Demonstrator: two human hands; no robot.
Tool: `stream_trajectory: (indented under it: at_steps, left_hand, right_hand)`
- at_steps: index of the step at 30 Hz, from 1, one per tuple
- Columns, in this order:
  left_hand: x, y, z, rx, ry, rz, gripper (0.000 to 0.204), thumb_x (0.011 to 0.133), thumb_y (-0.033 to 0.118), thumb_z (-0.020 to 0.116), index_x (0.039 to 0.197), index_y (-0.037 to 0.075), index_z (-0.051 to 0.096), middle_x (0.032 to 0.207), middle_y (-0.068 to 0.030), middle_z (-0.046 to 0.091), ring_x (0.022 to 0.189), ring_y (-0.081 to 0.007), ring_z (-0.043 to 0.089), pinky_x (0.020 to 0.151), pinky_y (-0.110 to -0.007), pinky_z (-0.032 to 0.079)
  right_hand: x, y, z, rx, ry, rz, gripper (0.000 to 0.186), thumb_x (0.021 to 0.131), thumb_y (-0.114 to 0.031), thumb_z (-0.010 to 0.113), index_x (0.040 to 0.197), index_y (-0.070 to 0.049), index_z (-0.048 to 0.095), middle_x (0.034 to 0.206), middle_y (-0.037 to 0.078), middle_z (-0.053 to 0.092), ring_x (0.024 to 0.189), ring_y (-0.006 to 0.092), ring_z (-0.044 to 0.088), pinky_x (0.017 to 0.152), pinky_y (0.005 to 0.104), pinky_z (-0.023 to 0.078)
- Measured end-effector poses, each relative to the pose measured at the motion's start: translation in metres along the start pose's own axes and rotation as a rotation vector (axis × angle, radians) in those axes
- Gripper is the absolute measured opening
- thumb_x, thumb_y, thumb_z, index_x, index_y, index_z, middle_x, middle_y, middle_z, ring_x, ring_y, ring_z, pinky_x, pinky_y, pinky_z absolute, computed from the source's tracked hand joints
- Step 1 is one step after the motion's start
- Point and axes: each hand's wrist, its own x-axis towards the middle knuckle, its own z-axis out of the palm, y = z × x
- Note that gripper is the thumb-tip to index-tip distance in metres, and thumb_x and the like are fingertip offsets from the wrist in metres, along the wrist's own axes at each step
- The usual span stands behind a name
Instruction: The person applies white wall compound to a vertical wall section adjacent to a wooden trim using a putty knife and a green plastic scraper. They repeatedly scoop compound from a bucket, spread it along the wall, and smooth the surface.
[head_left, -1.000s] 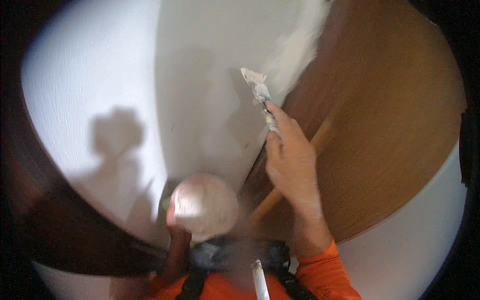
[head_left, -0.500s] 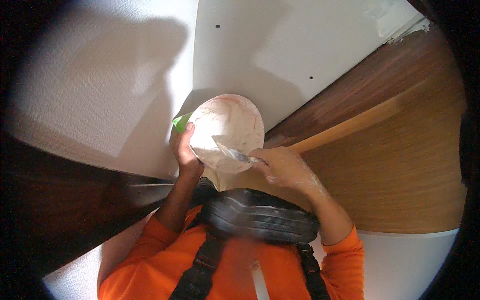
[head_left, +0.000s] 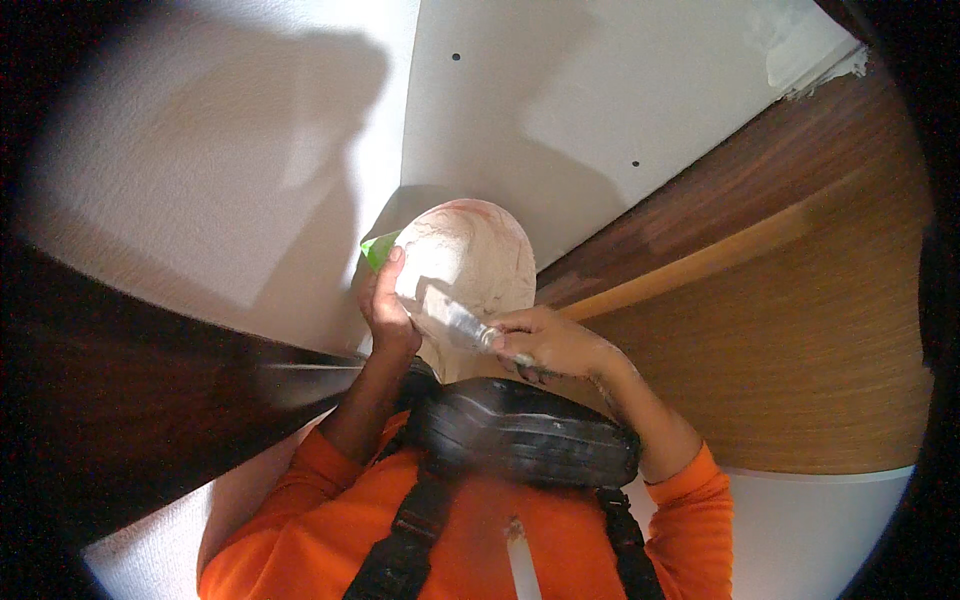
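My left hand (head_left: 388, 300) grips the left side of a round tub (head_left: 505, 235) of pale, off-white paste, thumb at the rim and the other fingers hidden behind it. A bright green thing (head_left: 379, 250) with a pointed corner shows beside that thumb; I cannot make out what it is. My right hand (head_left: 545, 343) is closed round the handle of a putty knife (head_left: 455, 317). Its flat blade, smeared with paste, points up and left over the lower part of the tub's opening. Whitish smears mark my right wrist.
A black pouch (head_left: 525, 435) lies across my front below the tub. Ahead are a white textured wall (head_left: 220, 150) and a smooth white panel (head_left: 520, 110) meeting at a corner. Dark wood (head_left: 150, 380) runs along the left, brown wood (head_left: 780, 370) along the right.
The putty knife has turned so its blade shows broader and flatter, and my right hand has rotated and come slightly lower. The tub has shifted a little right and down in view.
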Motion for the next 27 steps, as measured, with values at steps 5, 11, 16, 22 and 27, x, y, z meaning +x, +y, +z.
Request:
stream_trajectory:
  at_steps: [5, 11, 16, 22, 27]
  left_hand:
    - [0.006, -0.009, -0.011, -0.07, 0.043, -0.086, 0.043, 0.095, 0.029, 0.067, 0.125, -0.002, 0.062, 0.115, -0.0115, 0.066, 0.107, -0.0237, 0.063, 0.094, -0.038, 0.049]
    - [0.006, -0.005, -0.029, -0.115, -0.453, -0.11, 0.058, 0.103, 0.042, 0.044, 0.142, -0.001, 0.051, 0.136, -0.0187, 0.059, 0.124, -0.0338, 0.058, 0.105, -0.049, 0.047]
    - [-0.002, 0.007, -0.041, -0.056, -0.409, -0.198, 0.065, 0.101, 0.049, 0.041, 0.144, 0.001, 0.05, 0.138, -0.02, 0.058, 0.125, -0.0358, 0.059, 0.103, -0.052, 0.05]
    - [0.041, 0.004, -0.021, -0.026, -0.442, -0.219, 0.065, 0.101, 0.049, 0.041, 0.143, 0.001, 0.05, 0.138, -0.0199, 0.058, 0.125, -0.0356, 0.059, 0.103, -0.051, 0.05]
    - [0.052, 0.002, -0.011, -0.017, -0.451, -0.221, 0.065, 0.101, 0.049, 0.041, 0.143, 0.001, 0.05, 0.138, -0.0198, 0.058, 0.124, -0.0355, 0.059, 0.102, -0.051, 0.05]
  right_hand:
    - [-0.016, 0.012, -0.021, 0.576, -0.038, -0.012, 0.04, 0.099, -0.027, 0.06, 0.129, -0.002, 0.058, 0.081, 0.007, 0.064, 0.053, 0.0126, 0.057, 0.042, 0.0266, 0.045]
    - [-0.079, -0.063, -0.015, 0.851, 0.391, -0.498, 0.049, 0.094, -0.026, 0.062, 0.135, 0.001, 0.055, 0.087, 0.012, 0.066, 0.059, 0.019, 0.062, 0.048, 0.0297, 0.051]
    - [-0.136, -0.188, -0.034, -0.562, 1.622, -0.922, 0.052, 0.099, -0.01, 0.053, 0.15, -0.003, 0.046, 0.107, 0.022, 0.061, 0.092, 0.033, 0.065, 0.075, 0.0424, 0.053]
    - [-0.161, -0.325, -0.137, -0.975, 2.23, -0.643, 0.051, 0.095, -0.005, 0.056, 0.145, -0.001, 0.047, 0.113, 0.027, 0.054, 0.092, 0.0425, 0.066, 0.076, 0.05, 0.057]
    - [-0.166, -0.354, -0.173, -0.977, 2.301, -0.59, 0.053, 0.093, -0.003, 0.057, 0.144, 0.001, 0.046, 0.115, 0.028, 0.053, 0.093, 0.0455, 0.068, 0.079, 0.0514, 0.058]
